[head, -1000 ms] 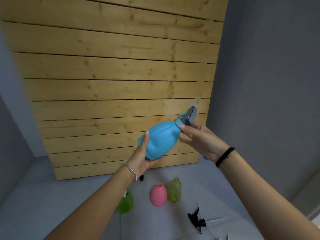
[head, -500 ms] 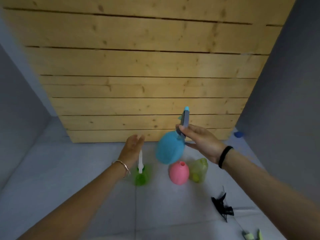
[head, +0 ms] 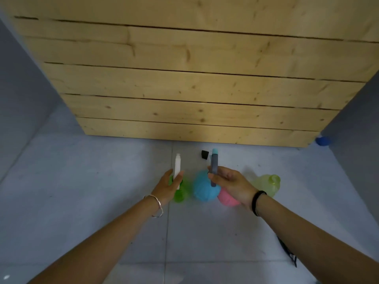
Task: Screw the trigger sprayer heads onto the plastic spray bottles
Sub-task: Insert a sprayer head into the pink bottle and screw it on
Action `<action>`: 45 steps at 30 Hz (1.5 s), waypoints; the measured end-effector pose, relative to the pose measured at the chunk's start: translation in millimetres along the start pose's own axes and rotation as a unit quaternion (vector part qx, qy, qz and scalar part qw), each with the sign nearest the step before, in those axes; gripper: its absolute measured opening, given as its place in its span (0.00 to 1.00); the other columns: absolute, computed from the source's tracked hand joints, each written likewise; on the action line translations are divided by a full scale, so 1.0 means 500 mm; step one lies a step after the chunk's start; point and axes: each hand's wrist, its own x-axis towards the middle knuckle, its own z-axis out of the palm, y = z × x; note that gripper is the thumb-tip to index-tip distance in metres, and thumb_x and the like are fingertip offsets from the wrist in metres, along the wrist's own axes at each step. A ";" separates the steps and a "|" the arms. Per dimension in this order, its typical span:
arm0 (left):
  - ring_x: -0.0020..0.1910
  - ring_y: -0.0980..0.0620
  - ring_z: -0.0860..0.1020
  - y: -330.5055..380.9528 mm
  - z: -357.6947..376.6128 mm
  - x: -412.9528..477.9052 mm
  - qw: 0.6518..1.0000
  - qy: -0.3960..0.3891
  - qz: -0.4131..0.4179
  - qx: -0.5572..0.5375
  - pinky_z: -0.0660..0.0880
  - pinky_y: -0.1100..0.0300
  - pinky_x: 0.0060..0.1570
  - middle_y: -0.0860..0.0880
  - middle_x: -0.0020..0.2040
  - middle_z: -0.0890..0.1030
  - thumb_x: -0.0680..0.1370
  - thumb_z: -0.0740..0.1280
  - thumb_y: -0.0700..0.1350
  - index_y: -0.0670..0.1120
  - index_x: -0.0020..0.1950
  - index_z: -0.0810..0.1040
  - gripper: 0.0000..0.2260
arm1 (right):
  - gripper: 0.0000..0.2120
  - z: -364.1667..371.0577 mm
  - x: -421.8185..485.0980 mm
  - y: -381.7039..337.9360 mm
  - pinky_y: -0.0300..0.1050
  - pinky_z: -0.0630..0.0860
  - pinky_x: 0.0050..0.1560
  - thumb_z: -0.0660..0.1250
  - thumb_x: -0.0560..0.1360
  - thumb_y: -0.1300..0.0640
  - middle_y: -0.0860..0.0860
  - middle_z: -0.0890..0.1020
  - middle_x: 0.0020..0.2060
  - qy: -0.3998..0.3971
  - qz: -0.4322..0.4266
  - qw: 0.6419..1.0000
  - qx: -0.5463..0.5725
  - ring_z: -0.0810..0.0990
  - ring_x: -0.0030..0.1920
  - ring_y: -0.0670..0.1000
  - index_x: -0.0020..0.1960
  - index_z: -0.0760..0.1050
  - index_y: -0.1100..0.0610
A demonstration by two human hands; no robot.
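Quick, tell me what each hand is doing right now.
Left hand: open, reaching beside the green bottle with the white sprayer; no grip visible.
Right hand: closed on the sprayer head of the blue bottle.

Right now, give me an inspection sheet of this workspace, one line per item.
Surface: grey tiled floor, scuffed.
Job's things: blue plastic spray bottle with grey-blue sprayer head; green bottle with white sprayer head; pink bottle and yellow-green bottle, both headless.
Clutter: small black cap; blue object by the wall.
Grippers: right hand grips the blue bottle's head; left hand open beside the green bottle.
Cables: dark strap-like item, unclear.
Surroundings: wooden plank wall.
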 end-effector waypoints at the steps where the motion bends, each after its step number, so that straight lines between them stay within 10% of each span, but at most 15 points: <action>1: 0.62 0.47 0.74 -0.002 0.003 0.002 1.000 0.001 0.003 -0.002 0.69 0.61 0.63 0.44 0.66 0.74 0.79 0.56 0.57 0.44 0.72 0.64 0.25 | 0.07 0.002 0.008 0.011 0.42 0.70 0.65 0.66 0.76 0.57 0.47 0.81 0.52 0.000 0.000 1.000 0.002 0.78 0.56 0.46 0.54 0.78 0.50; 4: 0.39 0.59 0.75 -0.006 0.011 0.003 1.000 0.007 0.007 -0.009 0.68 0.80 0.31 0.49 0.44 0.76 0.80 0.56 0.55 0.50 0.54 0.73 0.12 | 0.04 0.008 0.025 0.034 0.40 0.72 0.60 0.68 0.75 0.55 0.42 0.83 0.43 0.012 0.001 1.000 -0.002 0.80 0.50 0.45 0.45 0.80 0.46; 10: 0.33 0.60 0.71 -0.006 0.016 0.004 1.000 0.015 0.016 -0.008 0.66 0.81 0.27 0.54 0.34 0.73 0.80 0.56 0.54 0.52 0.39 0.69 0.12 | 0.05 0.018 0.028 0.050 0.42 0.72 0.55 0.67 0.75 0.53 0.43 0.81 0.34 0.023 -0.011 1.000 -0.011 0.79 0.41 0.42 0.46 0.79 0.54; 15: 0.35 0.60 0.72 -0.007 0.016 0.000 1.000 0.013 0.016 -0.004 0.66 0.81 0.28 0.54 0.36 0.73 0.80 0.55 0.56 0.53 0.39 0.70 0.12 | 0.10 0.031 0.026 0.047 0.48 0.71 0.62 0.67 0.76 0.57 0.51 0.81 0.40 0.052 -0.032 0.998 0.010 0.78 0.44 0.48 0.51 0.77 0.64; 20: 0.37 0.60 0.73 -0.003 0.014 -0.001 1.000 0.014 0.016 0.001 0.67 0.79 0.29 0.53 0.38 0.74 0.79 0.54 0.57 0.53 0.42 0.71 0.13 | 0.03 0.035 0.031 0.054 0.51 0.72 0.66 0.68 0.75 0.57 0.47 0.83 0.38 0.065 -0.033 0.997 0.007 0.80 0.44 0.46 0.44 0.79 0.51; 28: 0.65 0.46 0.72 0.013 0.000 -0.005 0.998 0.044 0.003 -0.035 0.69 0.58 0.60 0.45 0.69 0.71 0.78 0.55 0.60 0.47 0.73 0.63 0.27 | 0.21 0.000 0.024 0.044 0.45 0.77 0.59 0.71 0.72 0.53 0.53 0.76 0.63 0.073 -0.008 0.997 -0.013 0.75 0.64 0.55 0.64 0.74 0.54; 30: 0.64 0.47 0.72 0.029 -0.004 -0.008 0.995 0.079 0.026 -0.048 0.67 0.62 0.57 0.44 0.71 0.70 0.78 0.57 0.59 0.47 0.73 0.63 0.27 | 0.17 -0.025 0.014 0.034 0.32 0.75 0.49 0.70 0.73 0.54 0.50 0.76 0.62 0.118 -0.060 0.987 -0.093 0.75 0.61 0.51 0.61 0.75 0.50; 34: 0.72 0.47 0.65 0.074 -0.013 -0.012 0.986 0.128 0.079 -0.066 0.62 0.57 0.69 0.46 0.74 0.65 0.78 0.58 0.56 0.47 0.74 0.60 0.27 | 0.15 -0.069 0.000 0.046 0.41 0.68 0.64 0.68 0.74 0.61 0.51 0.79 0.61 0.195 -0.092 0.961 -0.171 0.74 0.63 0.52 0.60 0.77 0.55; 45: 0.68 0.49 0.65 0.202 0.029 -0.061 0.947 0.228 0.220 -0.057 0.60 0.64 0.64 0.46 0.66 0.71 0.77 0.65 0.48 0.43 0.67 0.70 0.20 | 0.11 -0.092 -0.031 0.074 0.53 0.76 0.60 0.72 0.69 0.68 0.57 0.85 0.48 0.216 -0.070 0.954 -0.198 0.82 0.52 0.58 0.51 0.82 0.61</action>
